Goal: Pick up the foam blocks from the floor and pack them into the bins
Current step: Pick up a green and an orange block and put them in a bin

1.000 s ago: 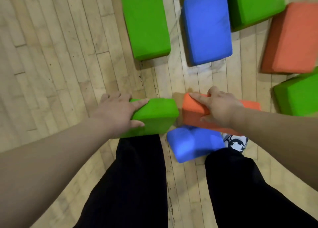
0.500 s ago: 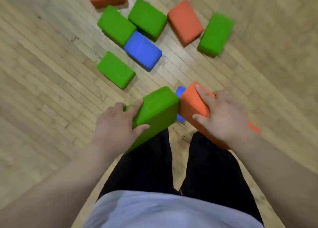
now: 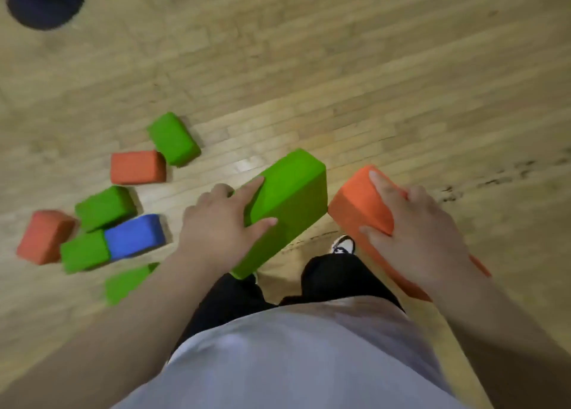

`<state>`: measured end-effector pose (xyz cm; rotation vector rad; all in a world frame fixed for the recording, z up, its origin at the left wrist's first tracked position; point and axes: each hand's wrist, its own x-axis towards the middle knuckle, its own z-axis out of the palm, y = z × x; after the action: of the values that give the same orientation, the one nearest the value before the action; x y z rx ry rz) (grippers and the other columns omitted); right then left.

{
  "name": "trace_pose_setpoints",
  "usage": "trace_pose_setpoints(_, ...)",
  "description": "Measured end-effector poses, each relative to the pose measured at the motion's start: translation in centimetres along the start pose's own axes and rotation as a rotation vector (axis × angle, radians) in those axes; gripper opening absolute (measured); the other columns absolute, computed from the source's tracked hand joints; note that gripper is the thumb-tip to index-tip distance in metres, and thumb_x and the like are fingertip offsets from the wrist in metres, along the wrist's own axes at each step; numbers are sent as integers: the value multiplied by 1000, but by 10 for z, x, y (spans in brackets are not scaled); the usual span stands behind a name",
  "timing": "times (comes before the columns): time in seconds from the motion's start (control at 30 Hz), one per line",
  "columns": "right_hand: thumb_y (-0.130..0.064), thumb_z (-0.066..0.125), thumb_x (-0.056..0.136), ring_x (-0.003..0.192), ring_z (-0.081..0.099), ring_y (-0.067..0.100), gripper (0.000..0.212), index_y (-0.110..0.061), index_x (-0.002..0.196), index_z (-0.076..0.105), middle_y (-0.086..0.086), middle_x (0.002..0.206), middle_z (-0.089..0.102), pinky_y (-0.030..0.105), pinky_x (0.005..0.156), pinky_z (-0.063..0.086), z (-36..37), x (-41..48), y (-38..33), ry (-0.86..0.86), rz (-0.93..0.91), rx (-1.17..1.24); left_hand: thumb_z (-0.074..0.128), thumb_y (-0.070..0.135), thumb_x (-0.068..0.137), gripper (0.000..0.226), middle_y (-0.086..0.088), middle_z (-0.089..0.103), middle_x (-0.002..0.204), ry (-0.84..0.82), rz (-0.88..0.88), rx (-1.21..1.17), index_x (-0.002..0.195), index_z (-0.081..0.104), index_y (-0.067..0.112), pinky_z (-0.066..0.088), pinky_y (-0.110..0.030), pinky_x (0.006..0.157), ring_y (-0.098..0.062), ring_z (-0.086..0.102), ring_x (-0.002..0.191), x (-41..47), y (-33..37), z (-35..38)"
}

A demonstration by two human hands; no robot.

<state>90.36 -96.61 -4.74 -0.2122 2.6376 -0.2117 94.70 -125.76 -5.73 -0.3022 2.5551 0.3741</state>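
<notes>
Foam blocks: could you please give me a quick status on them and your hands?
Left hand grips green block, right hand grips orange block, both lifted. Loose blocks on floor, left side. No bin identifiable.

We see a pale wood-strip floor [image 3: 370, 68] with dark scuff marks [image 3: 494, 180] toward its right edge. A dark round object [image 3: 43, 0], blurred, sits at its far left corner. Below us are black trousers [image 3: 333, 279], a pale shirt [image 3: 293, 362] and one black-and-white shoe [image 3: 343, 245]

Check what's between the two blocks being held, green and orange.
In the head view, only wooden floor and a shoe toe show in the narrow gap between the green block and the orange block.
</notes>
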Motion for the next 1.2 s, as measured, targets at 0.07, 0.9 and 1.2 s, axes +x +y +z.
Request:
trace_pose_setpoints(0.07, -58, 67, 84, 114, 55, 36, 92, -47, 158, 13, 11, 126, 50, 46, 94, 48, -29, -17, 73, 79, 145, 67, 38, 84, 84, 80, -3, 51, 125, 27, 167, 86, 155, 17, 54, 49, -48, 92, -30, 54, 114, 25, 96, -6)
trace_pose_setpoints(0.9, -53, 71, 85, 113, 45, 8, 94, -53, 157, 10, -13, 133, 42, 33, 94, 38, -218, 53, 294, 809, 1052, 919, 26, 87, 84, 81, 3, 46, 118, 105, 1082, 329, 156, 6, 55, 51, -46, 89, -21, 53, 108, 286, 582, -179)
trace_pose_setpoints(1.2, -50, 76, 82, 113, 46, 6, 97, -57, 155, 12, -18, 127, 41, 30, 91, 38, -263, 144, 326, 854, 1190, 995, 26, 83, 86, 80, 3, 45, 117, 67, 1240, 393, 157, 4, 53, 49, -41, 87, -18, 52, 106, 362, 685, -218)
